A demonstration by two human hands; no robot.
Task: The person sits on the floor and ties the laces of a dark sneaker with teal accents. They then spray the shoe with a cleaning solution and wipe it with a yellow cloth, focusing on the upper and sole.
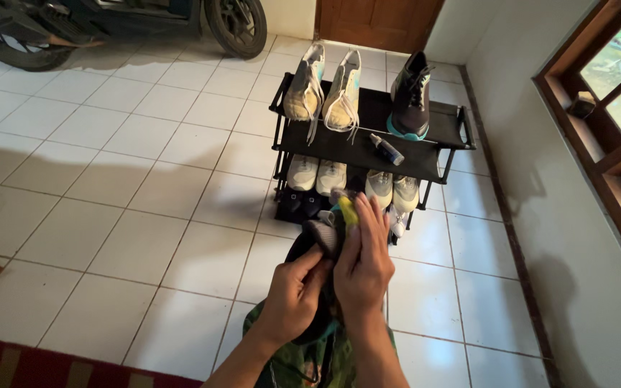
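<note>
Black-and-grey shoe [323, 237] gripped in both my hands, left hand [292, 294] and right hand [363, 269] fingers curled round it at lower centre, not yet on the shoe rack [440, 154] where one dark sneaker [410, 97] stands alone.

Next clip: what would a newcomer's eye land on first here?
Both bare hands, left hand and right hand, grip a dark shoe with grey and yellow parts at bottom centre. Beyond stands a black tiered shoe rack with pale worn sneakers on top; a motorcycle wheel sits upper left.

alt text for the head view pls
Both hands, left hand and right hand, hold a dark shoe over a white tiled floor. Ahead, a black shoe rack holds sneakers and a small bottle.
</note>
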